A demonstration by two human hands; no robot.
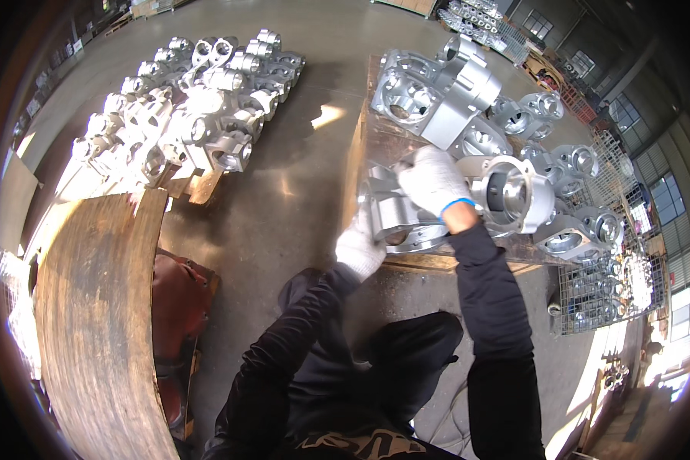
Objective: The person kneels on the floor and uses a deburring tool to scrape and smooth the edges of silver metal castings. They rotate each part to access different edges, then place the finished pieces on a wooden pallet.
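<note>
A cast metal housing [394,213] with a round flange lies at the near left corner of a wooden table [402,141]. White-gloved, my left hand [361,247] grips its near left side. Over the top of the same housing is my right hand [431,179], also in a white glove, blurred, with a blue band at the wrist; whether its fingers hold the casting cannot be told. Just right of that hand rests another housing [532,195] with a large ring opening. Behind them stands a taller group of silvery castings [460,103].
Many similar castings [207,98] sit on a pallet [206,185] at the left. A wooden board [98,310] lies near left, beside a red object [178,299]. At the right, a wire mesh basket [609,293] holds more castings. Cables [454,411] lie on the floor.
</note>
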